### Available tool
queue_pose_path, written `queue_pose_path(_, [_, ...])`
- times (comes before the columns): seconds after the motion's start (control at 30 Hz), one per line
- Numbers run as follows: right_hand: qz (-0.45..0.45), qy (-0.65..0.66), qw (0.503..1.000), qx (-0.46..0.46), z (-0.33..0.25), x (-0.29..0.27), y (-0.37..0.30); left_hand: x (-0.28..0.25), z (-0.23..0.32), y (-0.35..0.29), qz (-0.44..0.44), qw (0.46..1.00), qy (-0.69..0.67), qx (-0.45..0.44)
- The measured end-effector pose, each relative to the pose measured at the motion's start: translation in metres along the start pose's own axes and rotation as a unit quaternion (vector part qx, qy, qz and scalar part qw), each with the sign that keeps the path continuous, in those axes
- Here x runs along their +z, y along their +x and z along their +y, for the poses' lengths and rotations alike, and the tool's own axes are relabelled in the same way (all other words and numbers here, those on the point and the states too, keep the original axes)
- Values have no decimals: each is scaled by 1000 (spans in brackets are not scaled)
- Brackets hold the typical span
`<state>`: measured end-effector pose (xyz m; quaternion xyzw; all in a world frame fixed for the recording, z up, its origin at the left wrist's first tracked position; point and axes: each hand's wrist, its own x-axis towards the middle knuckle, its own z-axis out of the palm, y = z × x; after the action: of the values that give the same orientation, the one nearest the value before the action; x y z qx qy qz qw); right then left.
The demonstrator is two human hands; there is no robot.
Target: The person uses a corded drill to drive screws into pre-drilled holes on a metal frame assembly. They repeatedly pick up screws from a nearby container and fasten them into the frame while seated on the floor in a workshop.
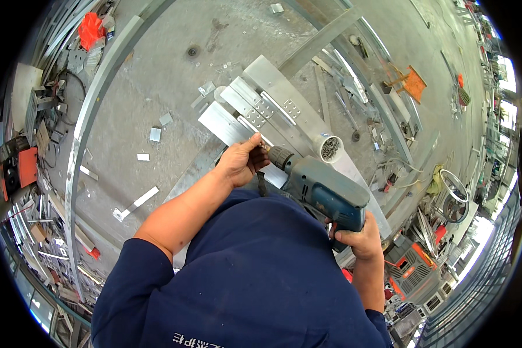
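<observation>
My right hand [362, 236] is wrapped round the grip of a dark blue-green power drill [327, 191], whose chuck points left and away from me. At the chuck's tip my left hand [242, 161] has its thumb and fingers pinched together; whatever is between them is too small to make out. Just beyond lie silvery metal plates [219, 123] and long bars, side by side, with hinges [265, 107] set across them. A white cup [329, 148] full of small metal screws or rivets stands on the metal behind the drill.
A long steel beam [87, 124] runs along the left side. Metal offcuts [155, 134] are scattered over the concrete floor. An orange stool-like object [414, 84] stands at the far right, and an orange-and-grey machine [414, 272] at the near right. Metal stock and clutter line both sides.
</observation>
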<state>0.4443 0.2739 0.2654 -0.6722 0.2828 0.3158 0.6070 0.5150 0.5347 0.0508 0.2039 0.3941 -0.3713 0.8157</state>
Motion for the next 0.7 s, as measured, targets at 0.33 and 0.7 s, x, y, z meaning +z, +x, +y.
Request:
queue_pose_path(0.33, [-4, -20, 1000, 12, 1, -3, 6, 0, 1, 5, 12, 1000, -6, 25])
queue_pose_path(0.7, [-13, 51, 999, 10, 3, -6, -3, 0, 18, -10, -68, 989, 129, 21])
